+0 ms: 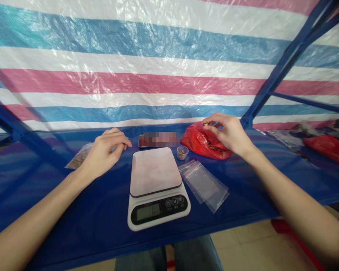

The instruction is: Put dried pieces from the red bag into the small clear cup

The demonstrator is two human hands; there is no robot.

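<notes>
Red plastic bag [205, 142] lies crumpled at the back of the blue table [73, 210], to the right of the kitchen scale [157, 187], and the right hand [228, 132] rests on top of it with thumb and fingertips pinched together over its open mouth, seemingly on a few small brownish pieces; what exactly is pinched is too small to make out. More of the same brownish stuff shows inside the bag's folds. Just left of the bag, and close behind the scale's right corner, stands a small clear cup [182, 152] with a little of that brown material in its bottom, placed within easy reach of both bag and weighing plate. The scale's plate is bare and its display faces the person. A loose stack of clear zip bags [205, 185], flat and unfilled, lies just beside the scale on the right. The left hand [106, 152] sits on the table to the left of the scale, fingers loosely curled, gripping nothing that can be seen, its fingertips next to a small packet [79, 157] with yellowish contents. Behind everything hangs a striped tarpaulin [158, 75].
</notes>
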